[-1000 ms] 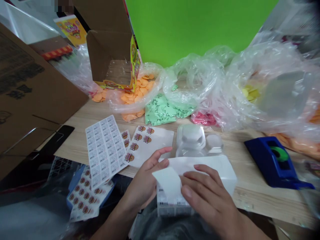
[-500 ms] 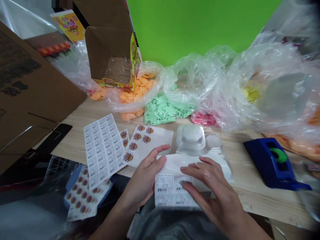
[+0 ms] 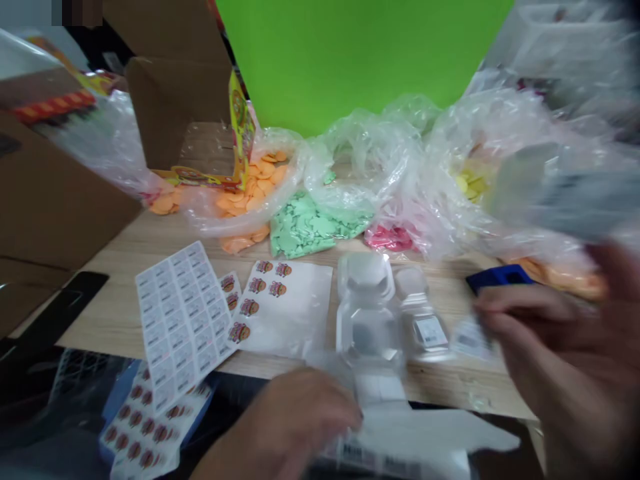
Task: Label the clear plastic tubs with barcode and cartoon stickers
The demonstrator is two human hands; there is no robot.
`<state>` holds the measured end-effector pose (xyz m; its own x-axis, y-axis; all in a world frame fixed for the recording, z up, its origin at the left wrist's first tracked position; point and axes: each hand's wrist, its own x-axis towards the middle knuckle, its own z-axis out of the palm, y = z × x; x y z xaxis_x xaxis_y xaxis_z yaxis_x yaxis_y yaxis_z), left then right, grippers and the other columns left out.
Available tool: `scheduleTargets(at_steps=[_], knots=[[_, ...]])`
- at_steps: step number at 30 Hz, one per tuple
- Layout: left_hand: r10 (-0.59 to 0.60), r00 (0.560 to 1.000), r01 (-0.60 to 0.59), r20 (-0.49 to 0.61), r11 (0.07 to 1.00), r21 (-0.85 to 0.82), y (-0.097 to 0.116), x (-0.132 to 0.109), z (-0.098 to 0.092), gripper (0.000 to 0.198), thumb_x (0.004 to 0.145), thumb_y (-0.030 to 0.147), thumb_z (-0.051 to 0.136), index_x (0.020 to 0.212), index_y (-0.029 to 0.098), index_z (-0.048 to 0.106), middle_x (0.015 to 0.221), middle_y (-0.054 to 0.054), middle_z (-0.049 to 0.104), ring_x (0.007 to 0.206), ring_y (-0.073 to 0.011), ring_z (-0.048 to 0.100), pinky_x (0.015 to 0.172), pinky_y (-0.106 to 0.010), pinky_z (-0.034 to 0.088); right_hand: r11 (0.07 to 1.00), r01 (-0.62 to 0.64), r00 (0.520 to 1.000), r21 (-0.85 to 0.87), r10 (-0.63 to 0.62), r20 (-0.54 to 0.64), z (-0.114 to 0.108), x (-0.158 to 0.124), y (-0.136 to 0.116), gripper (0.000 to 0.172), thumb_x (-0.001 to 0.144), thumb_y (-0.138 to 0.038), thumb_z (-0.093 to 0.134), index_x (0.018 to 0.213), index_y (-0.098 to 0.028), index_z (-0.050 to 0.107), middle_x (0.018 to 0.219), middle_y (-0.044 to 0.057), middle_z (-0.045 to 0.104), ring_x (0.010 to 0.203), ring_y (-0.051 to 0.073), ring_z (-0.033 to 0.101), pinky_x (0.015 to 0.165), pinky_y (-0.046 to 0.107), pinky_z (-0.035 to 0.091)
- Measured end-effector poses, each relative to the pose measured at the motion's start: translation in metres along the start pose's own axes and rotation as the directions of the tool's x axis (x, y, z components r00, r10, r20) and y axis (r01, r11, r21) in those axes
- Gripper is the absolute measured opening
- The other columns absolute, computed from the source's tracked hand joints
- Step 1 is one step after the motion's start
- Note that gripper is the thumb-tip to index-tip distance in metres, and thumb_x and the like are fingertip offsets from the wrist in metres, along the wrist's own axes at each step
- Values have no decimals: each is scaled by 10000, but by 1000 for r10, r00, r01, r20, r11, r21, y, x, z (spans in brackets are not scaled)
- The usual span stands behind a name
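Observation:
My left hand (image 3: pixel 305 413), blurred, is closed on the edge of a white barcode label sheet (image 3: pixel 415 433) at the table's front edge. The sheet curls and hangs partly below the tabletop. My right hand (image 3: pixel 560 347) is raised at the right, thumb and index finger pinched together. A small, smeared whitish label (image 3: pixel 471 340) shows at its fingertips. Between the hands lies an open clear plastic clamshell (image 3: pixel 367 327). Beside it is a smaller open clear container (image 3: pixel 417 307) with a barcode label on its lower half.
Another barcode sheet (image 3: pixel 183 320) and a burger-sticker sheet (image 3: pixel 295 307) lie to the left. Plastic bags of orange discs (image 3: pixel 257 187), green pieces (image 3: pixel 315 223) and pink pieces (image 3: pixel 395 237) line the back. A blue tape dispenser (image 3: pixel 493 277) is behind my right hand; a cardboard display box (image 3: pixel 185 100) stands left.
My right hand has left the label sheet and moved right, pinching a small label. My left hand and the sheet have moved lower, uncovering the clear containers. The view has shifted right.

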<state>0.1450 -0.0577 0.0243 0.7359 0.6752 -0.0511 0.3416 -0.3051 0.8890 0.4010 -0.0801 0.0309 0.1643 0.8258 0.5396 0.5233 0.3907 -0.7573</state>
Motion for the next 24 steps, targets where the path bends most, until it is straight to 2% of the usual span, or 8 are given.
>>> scheduleTargets(at_steps=[2, 3, 5, 9, 11, 17, 20, 24], knots=[[253, 956, -269, 148, 958, 102, 1, 0, 8, 193, 833, 151, 473, 860, 239, 643, 965, -33, 693, 855, -187, 607, 774, -250, 468, 976, -144, 990, 164, 143, 20, 9, 3, 8, 685, 818, -78, 562, 1408, -254, 263, 780, 22, 631, 712, 157, 616, 552, 249, 520], [315, 936, -339, 157, 928, 157, 1, 2, 12, 176, 800, 135, 490, 812, 230, 638, 972, -40, 691, 849, -191, 602, 756, -256, 479, 961, -180, 982, 208, 165, 87, 16, 2, 13, 696, 814, -100, 577, 1408, -262, 253, 785, 11, 632, 724, 155, 615, 584, 260, 527], [323, 943, -331, 77, 894, 302, 0, 5, 18, 190, 725, 64, 514, 751, 211, 631, 980, -57, 686, 863, -196, 587, 761, -272, 486, 957, -205, 966, 205, 164, 200, 29, -2, 20, 705, 836, -160, 568, 1423, -275, 194, 804, -1, 626, 733, 146, 606, 647, 289, 530], [390, 919, -305, -67, 807, 506, -6, 9, 22, 262, 649, -15, 518, 763, 187, 641, 946, -82, 696, 916, -213, 547, 817, -316, 472, 959, -219, 945, 182, 163, 282, 47, -9, 26, 697, 862, -193, 541, 1432, -294, 153, 854, 3, 601, 728, 130, 567, 668, 281, 516], [429, 901, -330, -61, 771, 544, -10, 11, 23, 240, 654, 6, 529, 764, 189, 638, 972, -74, 702, 981, -227, 515, 863, -336, 454, 958, -217, 932, 187, 146, 332, 49, -7, 27, 707, 859, -167, 539, 1432, -310, 150, 884, 4, 584, 737, 123, 548, 688, 276, 512], [416, 909, -319, -36, 746, 584, -17, 15, 26, 229, 648, 17, 536, 766, 188, 630, 1065, -61, 691, 1119, -232, 451, 959, -355, 390, 967, -198, 882, 158, 106, 459, 48, 3, 27, 739, 865, -131, 521, 1435, -332, 97, 882, -14, 553, 762, 101, 538, 720, 245, 491], [391, 920, -311, -5, 740, 596, -22, 17, 26, 211, 672, 19, 528, 776, 174, 627, 1115, -80, 672, 1144, -242, 470, 980, -379, 377, 989, -117, 869, 86, 60, 491, 49, 3, 27, 740, 879, -125, 494, 1440, -328, 56, 917, -3, 551, 781, 105, 538, 728, 249, 493], [364, 931, -306, 25, 743, 595, -28, 20, 26, 224, 706, 26, 522, 856, 150, 633, 1160, -93, 648, 1149, -256, 499, 1020, -419, 353, 960, 178, 887, -217, -62, 458, 53, -1, 29, 727, 878, -192, 516, 1444, -311, 77, 1032, 65, 560, 880, 200, 526, 742, 384, 480]])
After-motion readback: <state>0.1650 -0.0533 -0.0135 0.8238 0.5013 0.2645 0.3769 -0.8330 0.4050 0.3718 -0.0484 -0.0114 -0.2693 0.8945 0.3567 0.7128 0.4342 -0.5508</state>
